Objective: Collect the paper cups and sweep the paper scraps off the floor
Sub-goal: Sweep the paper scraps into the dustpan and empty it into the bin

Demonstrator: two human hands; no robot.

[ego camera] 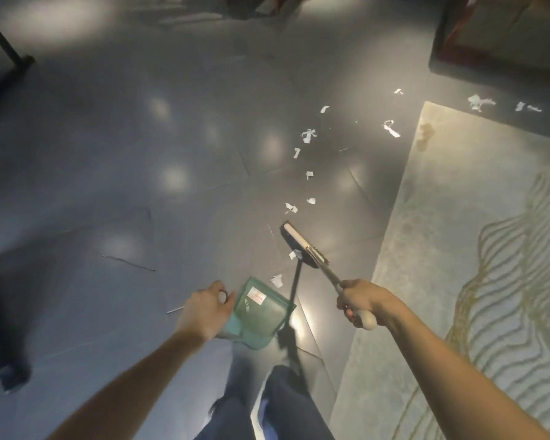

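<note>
Sweeping step: right hand (361, 301) grips the broom (302, 246), left hand (205, 308) holds the dustpan (261, 312); next, draw the paper scraps (308, 134) at one o'clock into the pan.

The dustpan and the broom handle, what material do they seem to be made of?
The dustpan looks like translucent green plastic: the floor shows dimly through it. The broom handle looks like metal, thin with a grey sheen, ending in a pale cap, probably plastic.

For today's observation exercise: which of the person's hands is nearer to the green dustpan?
Left. The left hand grips the green dustpan at its near edge; the right hand holds the broom handle, off to the dustpan's right.
</note>
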